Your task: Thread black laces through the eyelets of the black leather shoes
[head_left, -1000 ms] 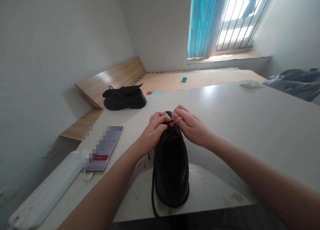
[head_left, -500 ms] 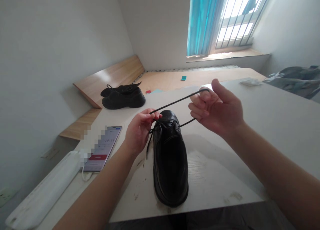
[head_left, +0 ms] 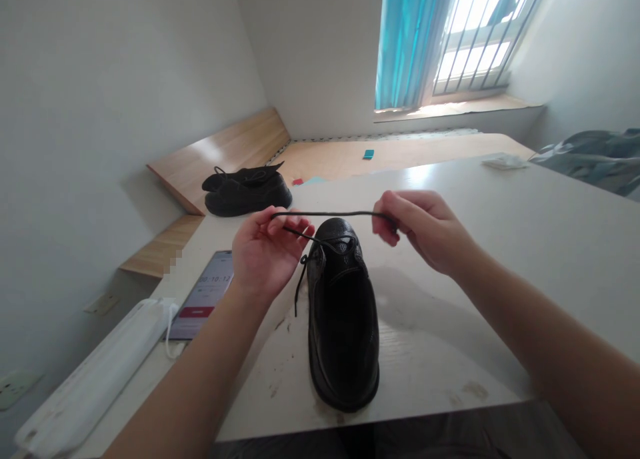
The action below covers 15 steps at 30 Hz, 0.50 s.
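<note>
Lowered since half a second earlier, a person's right hand (head_left: pixel 420 227) clenches a black lace (head_left: pixel 327 214) stretched to the left hand (head_left: pixel 265 254), its grip also on the lace, near a shoe (head_left: pixel 345 326).

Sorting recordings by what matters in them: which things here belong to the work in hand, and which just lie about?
In use:
- near black shoe
- black lace, stretched between left hand and right hand

Lying about:
- other black shoe
- phone
- long white case
- small teal item
</note>
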{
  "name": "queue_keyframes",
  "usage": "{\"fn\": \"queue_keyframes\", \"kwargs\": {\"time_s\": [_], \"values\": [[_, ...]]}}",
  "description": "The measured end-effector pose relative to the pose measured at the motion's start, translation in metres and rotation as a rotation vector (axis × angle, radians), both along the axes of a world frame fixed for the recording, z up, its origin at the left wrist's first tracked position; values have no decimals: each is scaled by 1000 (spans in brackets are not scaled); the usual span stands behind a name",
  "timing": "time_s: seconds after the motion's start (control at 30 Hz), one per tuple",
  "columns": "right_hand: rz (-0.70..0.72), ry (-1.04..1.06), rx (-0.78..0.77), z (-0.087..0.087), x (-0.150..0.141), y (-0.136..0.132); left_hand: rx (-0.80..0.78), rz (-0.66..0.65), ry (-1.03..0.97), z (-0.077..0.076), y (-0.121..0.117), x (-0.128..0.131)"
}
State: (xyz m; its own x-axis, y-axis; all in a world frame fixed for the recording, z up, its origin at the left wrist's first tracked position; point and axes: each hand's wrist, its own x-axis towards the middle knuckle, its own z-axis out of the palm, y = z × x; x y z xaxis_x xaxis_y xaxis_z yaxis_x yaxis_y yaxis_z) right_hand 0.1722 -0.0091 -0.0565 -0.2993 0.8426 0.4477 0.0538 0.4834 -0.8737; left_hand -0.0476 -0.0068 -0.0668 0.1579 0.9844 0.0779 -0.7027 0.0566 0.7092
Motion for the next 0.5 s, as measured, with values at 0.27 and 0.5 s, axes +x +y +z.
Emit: {"fn": "queue_keyframes", "kwargs": {"time_s": [0.27, 0.5], "values": [[-157, -443, 119, -22, -13, 10, 225, -135, 56, 23, -10, -22], [88, -297, -182, -29, -16, 10, 421, 12, 1064, -1, -1, 2]]}}
